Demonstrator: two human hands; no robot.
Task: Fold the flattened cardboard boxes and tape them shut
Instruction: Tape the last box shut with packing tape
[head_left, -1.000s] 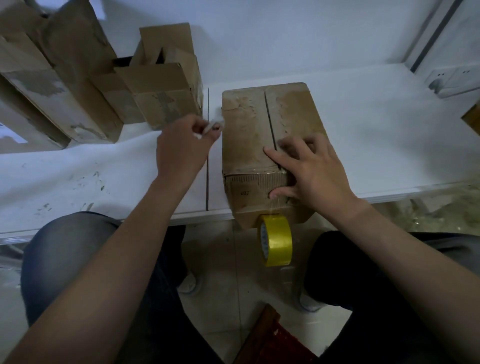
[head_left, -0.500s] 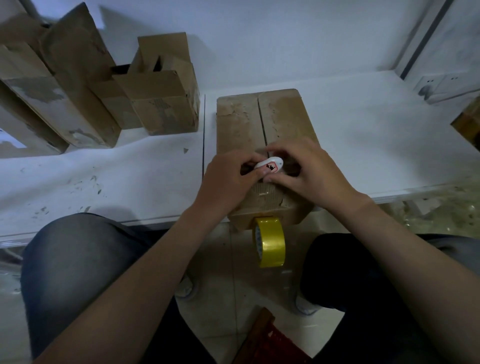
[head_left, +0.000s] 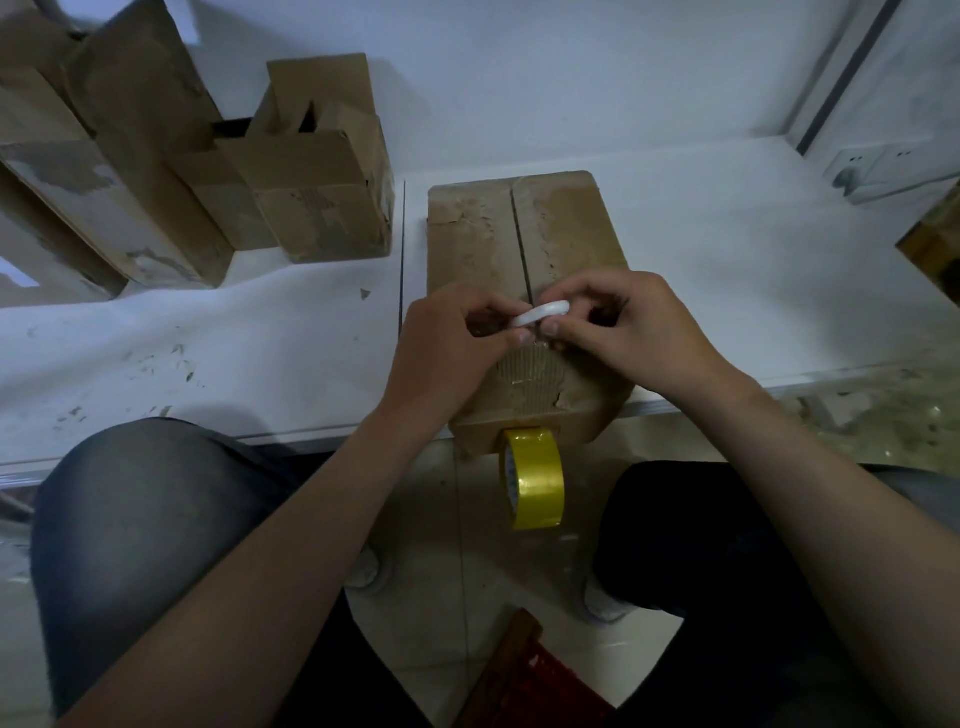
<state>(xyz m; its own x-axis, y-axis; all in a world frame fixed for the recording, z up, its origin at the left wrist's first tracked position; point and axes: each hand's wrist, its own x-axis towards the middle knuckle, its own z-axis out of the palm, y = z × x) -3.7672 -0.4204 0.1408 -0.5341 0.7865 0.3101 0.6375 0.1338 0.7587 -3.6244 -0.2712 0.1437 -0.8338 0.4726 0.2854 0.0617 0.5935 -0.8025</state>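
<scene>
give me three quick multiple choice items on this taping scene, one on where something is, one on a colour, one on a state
1. Where is the tape roll?
A. hanging below the near end of the box
B. on top of the far cartons
C. on the table's right side

2. What colour is that roll?
A. blue
B. yellow
C. red

3. How is the centre seam on the box at its far half?
A. covered by a label
B. cut wide open with flaps upright
C. flaps down, seam showing

Answers:
1 A, the roll dangles past the table edge under the box.
2 B, it is plainly yellow.
3 C, both flaps lie flat with the seam line visible beyond the left hand and right hand, which pinch a small white object.
</scene>
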